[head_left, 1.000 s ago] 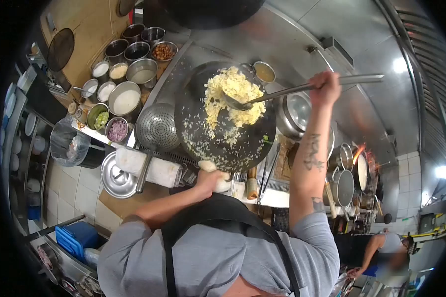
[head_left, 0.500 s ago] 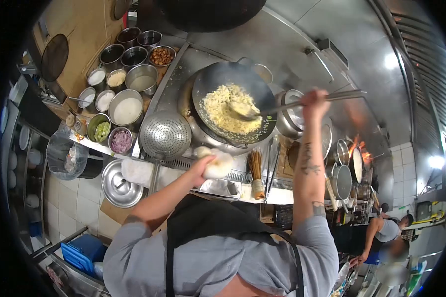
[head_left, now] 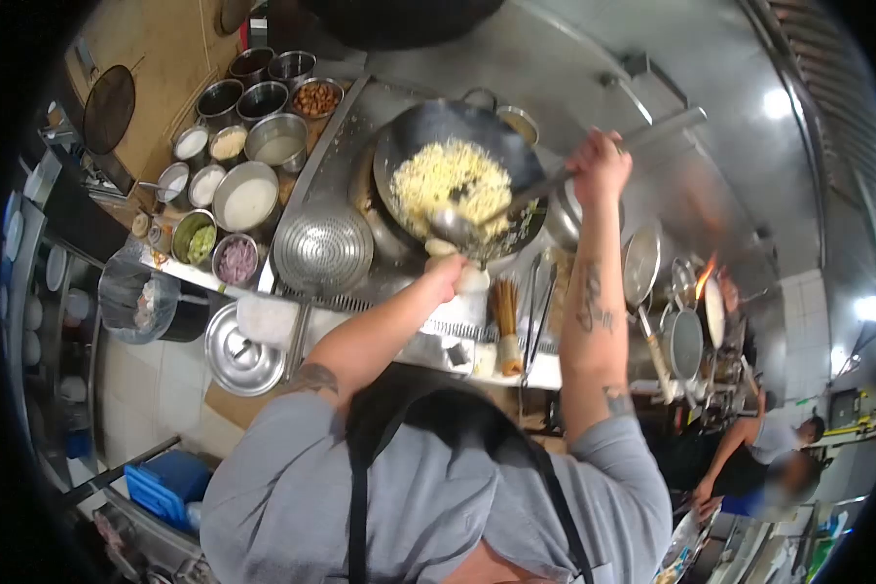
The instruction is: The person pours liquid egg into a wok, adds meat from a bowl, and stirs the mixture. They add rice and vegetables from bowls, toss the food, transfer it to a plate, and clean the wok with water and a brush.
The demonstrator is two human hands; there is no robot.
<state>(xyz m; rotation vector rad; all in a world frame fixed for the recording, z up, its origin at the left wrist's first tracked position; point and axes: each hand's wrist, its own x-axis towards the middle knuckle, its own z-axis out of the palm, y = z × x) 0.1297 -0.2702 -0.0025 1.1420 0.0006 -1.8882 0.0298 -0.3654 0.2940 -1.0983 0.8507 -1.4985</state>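
Note:
In the head view my right hand (head_left: 600, 167) is closed round the long handle of a metal ladle (head_left: 455, 228). The ladle's bowl sits at the near side of a dark wok (head_left: 448, 119). Yellow and white food that looks like egg fried rice (head_left: 443, 180) fills the wok's middle. My left hand (head_left: 445, 276) is closed on a white cloth (head_left: 474, 281) at the wok's near rim. The cloth hides whatever part of the wok it may be gripping. Just right of that hand lies a bamboo brush (head_left: 506, 321).
A perforated strainer (head_left: 323, 251) lies left of the wok. Beyond it stand metal pots of ingredients, including chopped onion (head_left: 236, 261) and a white liquid (head_left: 246, 200). Tongs (head_left: 538, 311) lie by the brush. Flames (head_left: 705, 276) rise among pans at right, where another person (head_left: 740, 453) stands.
My left hand has moved with the cloth up and right to the wok's near rim. The ladle's bowl has come toward me, and the food has shifted in the wok.

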